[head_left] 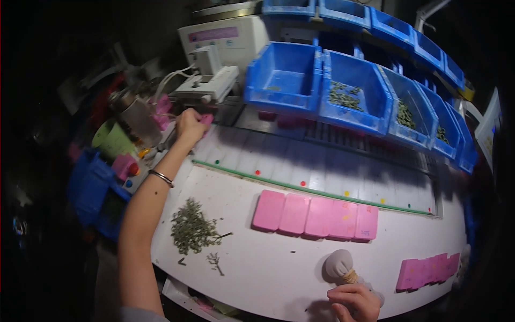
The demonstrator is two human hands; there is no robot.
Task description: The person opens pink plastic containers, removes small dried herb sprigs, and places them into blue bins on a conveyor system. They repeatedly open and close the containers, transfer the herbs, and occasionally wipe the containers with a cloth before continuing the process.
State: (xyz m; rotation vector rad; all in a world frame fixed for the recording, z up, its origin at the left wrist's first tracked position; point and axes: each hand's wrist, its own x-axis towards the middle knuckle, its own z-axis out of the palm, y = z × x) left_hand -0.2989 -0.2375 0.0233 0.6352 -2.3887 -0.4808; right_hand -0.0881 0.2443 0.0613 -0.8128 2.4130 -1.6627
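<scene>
My left hand [189,127] is at the far left of the table, with its fingers closed on a pink block [206,120] beside a white device with a clamp-like top [209,86]. My right hand [355,301] is at the near edge, fingers loosely curled and thumb apart, with nothing seen between them. Just beyond it lies a grey cloth pouch [339,263] bound with a tan band; the hand partly covers its tail, and whether they touch cannot be told. Several pink blocks [293,213] form a row mid-table.
Small dark-green pieces [193,228] are heaped on the left of the white table [236,268]. More pink blocks [427,272] stand at right. A green-edged panel [322,161] spans the back, below blue bins [284,75]. A green cup [115,140] and bottle [140,119] are at left.
</scene>
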